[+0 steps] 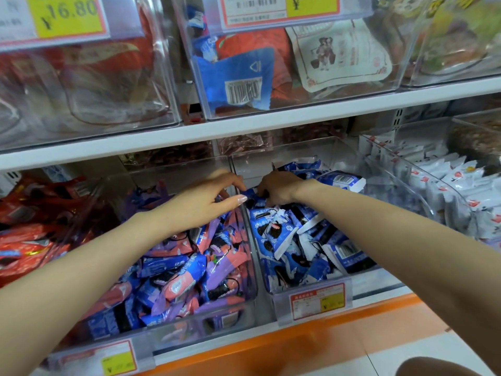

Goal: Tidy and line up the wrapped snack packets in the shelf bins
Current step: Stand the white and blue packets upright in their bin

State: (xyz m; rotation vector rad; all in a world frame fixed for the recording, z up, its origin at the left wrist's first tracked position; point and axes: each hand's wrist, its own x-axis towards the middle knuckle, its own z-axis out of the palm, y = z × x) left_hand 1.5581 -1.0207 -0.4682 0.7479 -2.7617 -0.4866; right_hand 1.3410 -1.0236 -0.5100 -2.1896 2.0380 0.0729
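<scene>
Two clear plastic bins sit side by side on the lower shelf. The left bin holds several blue, pink and purple cookie packets. The right bin holds several blue and white cookie packets. My left hand hovers over the back of the left bin, thumb and fingers pinching the end of a blue packet at the divider between the bins. My right hand reaches into the back of the right bin, fingers curled round the same blue packet.
Red packets fill the bin at far left, white packets the bin at right. Clear bins with price tags stand on the upper shelf. An orange shelf edge runs below.
</scene>
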